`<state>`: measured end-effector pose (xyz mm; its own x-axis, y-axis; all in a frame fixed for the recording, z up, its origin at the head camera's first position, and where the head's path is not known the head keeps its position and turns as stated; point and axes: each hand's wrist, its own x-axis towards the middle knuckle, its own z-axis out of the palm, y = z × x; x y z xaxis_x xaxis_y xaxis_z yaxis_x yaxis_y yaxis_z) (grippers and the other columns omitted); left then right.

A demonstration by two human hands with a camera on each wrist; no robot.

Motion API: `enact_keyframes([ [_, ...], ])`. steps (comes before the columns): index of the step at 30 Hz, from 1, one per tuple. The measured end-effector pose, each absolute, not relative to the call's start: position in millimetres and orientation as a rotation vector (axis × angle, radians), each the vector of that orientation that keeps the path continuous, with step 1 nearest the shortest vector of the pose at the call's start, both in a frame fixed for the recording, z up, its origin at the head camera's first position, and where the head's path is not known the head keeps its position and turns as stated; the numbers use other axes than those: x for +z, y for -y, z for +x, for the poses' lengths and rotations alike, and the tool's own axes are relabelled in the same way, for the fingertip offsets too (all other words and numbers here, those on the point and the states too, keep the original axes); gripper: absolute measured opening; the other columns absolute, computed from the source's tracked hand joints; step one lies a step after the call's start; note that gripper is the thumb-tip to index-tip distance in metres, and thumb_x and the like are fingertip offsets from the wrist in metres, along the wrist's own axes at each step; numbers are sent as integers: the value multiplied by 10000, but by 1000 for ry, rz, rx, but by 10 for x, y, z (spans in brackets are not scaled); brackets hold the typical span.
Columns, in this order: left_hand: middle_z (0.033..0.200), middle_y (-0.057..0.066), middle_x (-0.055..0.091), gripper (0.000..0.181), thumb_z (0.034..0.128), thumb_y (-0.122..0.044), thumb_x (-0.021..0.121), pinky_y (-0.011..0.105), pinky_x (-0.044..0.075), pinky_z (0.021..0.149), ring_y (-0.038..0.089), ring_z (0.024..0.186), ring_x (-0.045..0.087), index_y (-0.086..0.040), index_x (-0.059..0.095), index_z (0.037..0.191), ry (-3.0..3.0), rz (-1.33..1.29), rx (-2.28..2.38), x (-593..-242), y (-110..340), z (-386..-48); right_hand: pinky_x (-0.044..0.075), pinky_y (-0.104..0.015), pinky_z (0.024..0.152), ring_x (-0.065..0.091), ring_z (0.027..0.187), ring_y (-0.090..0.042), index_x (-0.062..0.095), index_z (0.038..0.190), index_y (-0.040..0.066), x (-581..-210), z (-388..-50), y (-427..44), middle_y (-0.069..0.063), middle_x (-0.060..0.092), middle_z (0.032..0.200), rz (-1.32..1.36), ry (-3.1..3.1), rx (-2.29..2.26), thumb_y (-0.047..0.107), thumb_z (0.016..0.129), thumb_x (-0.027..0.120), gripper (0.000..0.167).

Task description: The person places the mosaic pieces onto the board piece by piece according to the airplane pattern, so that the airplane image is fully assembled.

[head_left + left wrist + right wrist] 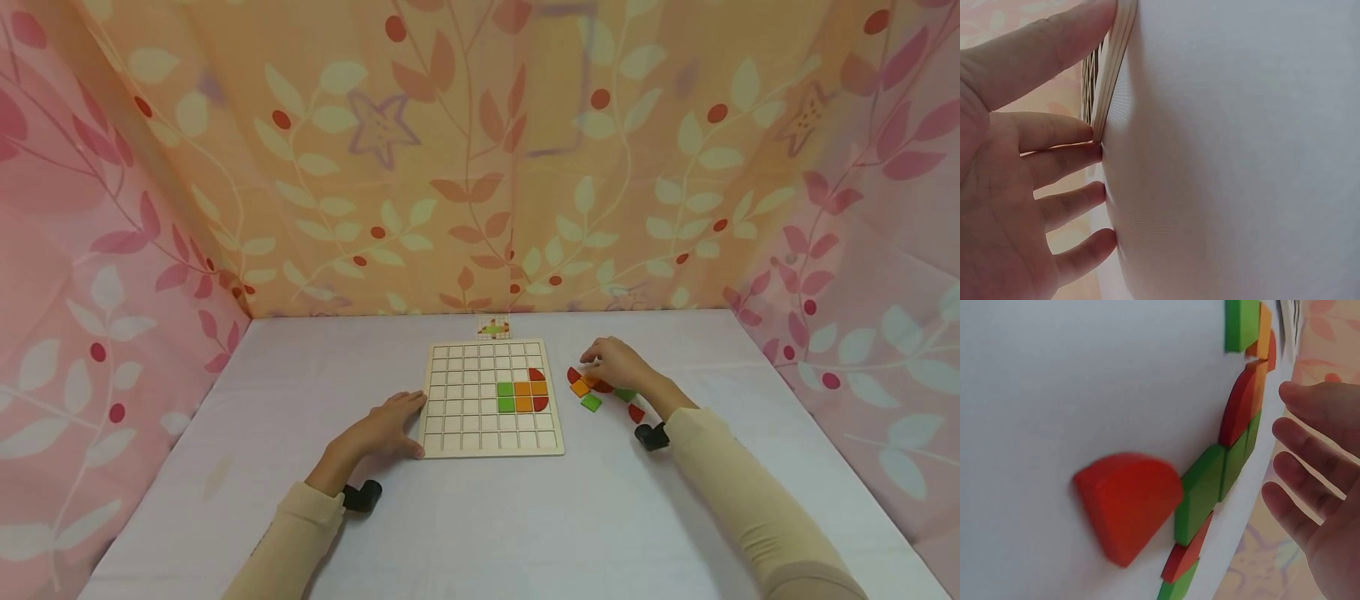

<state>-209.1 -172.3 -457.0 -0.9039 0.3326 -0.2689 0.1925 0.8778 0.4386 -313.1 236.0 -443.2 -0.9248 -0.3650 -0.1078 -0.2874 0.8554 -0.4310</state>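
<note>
The wooden grid board [457, 421] lies flat near the middle of the white table. Green squares [506, 397], orange squares [522, 397] and red quarter-round pieces [541, 403] sit in cells on its right side. My left hand [385, 429] rests at the board's left edge; in the left wrist view its fingertips [1107, 190] touch the cloth and the board's side. Over the loose pieces to the right hovers my right hand [618, 365]. Its fingers [1300, 440] are relaxed in the right wrist view, with nothing visible in them. A loose red quarter-round [1129, 506] lies closest to that camera.
Behind the board lies a small pattern card [493, 327]. Loose green [591, 403] and orange [581, 388] squares and another red piece [636, 413] are scattered right of the board. Floral cloth walls [480, 167] enclose the table's back and sides.
</note>
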Motion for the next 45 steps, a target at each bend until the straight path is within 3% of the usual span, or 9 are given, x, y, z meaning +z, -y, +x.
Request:
enact_keyframes([
  [10, 1582, 140, 327, 918, 742, -233, 840, 629, 227, 1149, 382, 1482, 226, -21, 359, 1494, -2709, 383, 596, -4568, 1721, -2098, 494, -493, 927, 621, 946, -319, 748, 984, -24, -4482, -3147, -2511, -155, 695, 968, -655, -2887, -589, 38, 828, 684, 180],
  [21, 1583, 147, 321, 903, 755, -212, 828, 630, 213, 1154, 386, 1485, 215, -12, 352, 1495, -2703, 386, 615, -4548, 1721, -2081, 505, -480, 902, 608, 914, -304, 726, 1035, -50, -4481, -3218, -2642, -201, 677, 1029, -545, -2872, -600, 89, 867, 670, 225],
  [38, 1574, 172, 327, 901, 750, -210, 831, 639, 219, 1146, 401, 1478, 221, 7, 359, 1486, -2702, 399, 612, -4536, 1719, -2075, 471, -520, 979, 590, 1016, -346, 688, 1120, -59, -4462, -3264, -2784, -226, 669, 1122, -363, -2829, -576, 114, 879, 638, 301],
  [45, 1579, 157, 324, 895, 761, -212, 824, 630, 216, 1153, 390, 1483, 216, -3, 352, 1492, -2704, 392, 607, -4561, 1730, -2083, 446, -547, 1017, 579, 1098, -393, 683, 1137, -64, -4483, -3284, -2845, -241, 666, 1151, -348, -2836, -545, 37, 843, 599, 322],
])
